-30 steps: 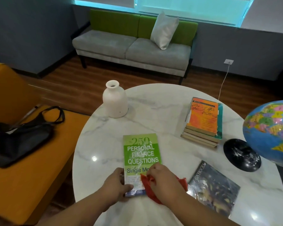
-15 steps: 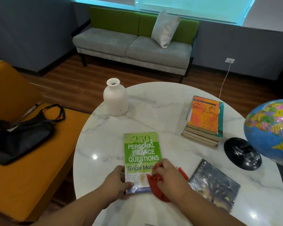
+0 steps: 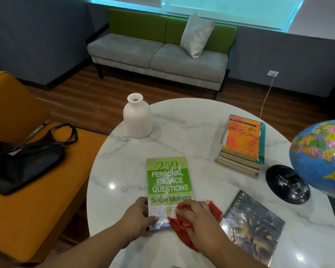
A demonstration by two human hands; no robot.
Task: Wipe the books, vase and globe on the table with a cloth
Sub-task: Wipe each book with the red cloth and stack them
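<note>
Left hand (image 3: 137, 219): grip clamps the near left edge of the green paperback book (image 3: 169, 182) on the round white marble table (image 3: 182, 128). Right hand (image 3: 199, 219): grip clenched around red cloth (image 3: 179, 226), pressed on the book's near right corner.

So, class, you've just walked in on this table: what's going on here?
A person is wiping the green book, which lies flat on the marble table. The left hand grips the book's near left corner to steady it, while the right hand presses a bunched red cloth onto the lower right of the cover. No hand is on the vase, the stack of books, the dark book or the globe.
</note>
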